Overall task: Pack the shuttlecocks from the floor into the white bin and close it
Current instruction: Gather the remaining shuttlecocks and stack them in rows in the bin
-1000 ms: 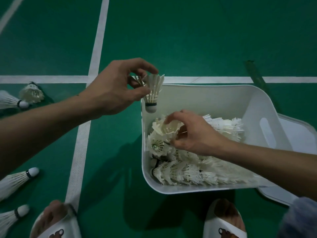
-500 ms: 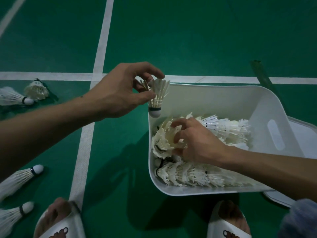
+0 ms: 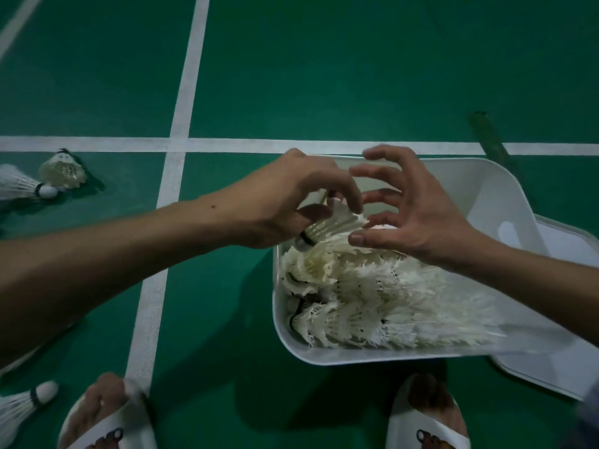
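Observation:
The white bin (image 3: 492, 189) stands on the green floor at centre right, holding rows of several white feather shuttlecocks (image 3: 389, 306). My left hand (image 3: 291, 199) reaches over the bin's left rim and pinches one shuttlecock (image 3: 327, 225) by its feathers, cork pointing down-left. My right hand (image 3: 411, 209) hovers just right of it, above the pile, fingers spread and holding nothing. Two shuttlecocks (image 3: 48, 179) lie on the floor at far left, another shuttlecock (image 3: 22, 406) at bottom left.
The bin's white lid (image 3: 567, 254) lies on the floor under the bin's right side. My feet in white slippers, the left foot (image 3: 107, 416) and the right foot (image 3: 428, 419), stand at the bottom edge. White court lines (image 3: 181, 124) cross the floor.
My left hand carried its shuttlecock right, over the bin, tipping it sideways. My right hand lifted off the pile, let go of the shuttlecocks and spread its fingers.

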### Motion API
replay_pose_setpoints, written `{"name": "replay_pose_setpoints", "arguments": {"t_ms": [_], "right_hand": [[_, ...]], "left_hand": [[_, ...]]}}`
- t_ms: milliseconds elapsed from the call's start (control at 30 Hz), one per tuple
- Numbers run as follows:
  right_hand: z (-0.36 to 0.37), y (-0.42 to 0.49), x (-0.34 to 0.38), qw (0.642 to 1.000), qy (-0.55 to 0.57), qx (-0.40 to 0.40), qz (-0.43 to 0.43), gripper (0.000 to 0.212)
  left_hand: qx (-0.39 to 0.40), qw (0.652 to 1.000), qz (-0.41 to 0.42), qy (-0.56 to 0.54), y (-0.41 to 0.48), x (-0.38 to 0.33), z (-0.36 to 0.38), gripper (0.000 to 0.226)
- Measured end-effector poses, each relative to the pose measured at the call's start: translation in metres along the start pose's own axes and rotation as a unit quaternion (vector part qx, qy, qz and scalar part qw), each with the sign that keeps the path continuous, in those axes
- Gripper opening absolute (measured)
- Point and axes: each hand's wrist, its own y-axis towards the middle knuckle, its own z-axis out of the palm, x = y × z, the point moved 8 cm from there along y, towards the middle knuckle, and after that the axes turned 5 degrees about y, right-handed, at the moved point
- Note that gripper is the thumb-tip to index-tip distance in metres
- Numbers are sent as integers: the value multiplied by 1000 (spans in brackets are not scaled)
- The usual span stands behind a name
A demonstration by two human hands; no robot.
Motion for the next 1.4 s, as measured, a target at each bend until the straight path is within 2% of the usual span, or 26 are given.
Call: {"name": "replay_pose_setpoints", "arguments": {"t_ms": [133, 233, 400, 633, 867, 933, 1100, 1200, 1300, 1400], "right_hand": [[0, 1, 0, 999, -39, 10, 5, 91], [3, -3, -7, 993, -111, 36, 16, 87], [8, -7, -20, 961, -270, 42, 37, 75], [35, -8, -37, 938, -330, 80, 73, 82], [46, -11, -41, 897, -418, 124, 72, 98], [41, -9, -29, 892, -426, 130, 77, 95], [27, 9, 32, 920, -389, 27, 22, 53], [41, 27, 79, 922, -385, 1, -41, 44], [77, 50, 109, 915, -392, 28, -95, 45], [133, 82, 101, 885, -437, 112, -112, 48]], "left_hand": [[29, 999, 23, 15, 7, -8, 11, 27], [20, 999, 27, -29, 9, -9, 12, 30], [27, 998, -47, -32, 3, 14, 10, 31], [38, 996, -71, 25, -7, 26, 12, 30], [1, 996, -73, 54, -16, 37, 2, 29], [-1, 995, -74, 63, -22, 41, 0, 30], [-1, 992, -112, 55, -42, 67, -10, 43], [42, 980, -174, 81, -66, 98, -13, 54], [81, 961, -240, 109, -100, 134, -16, 56], [96, 941, -310, 95, -142, 172, -23, 54]]}}
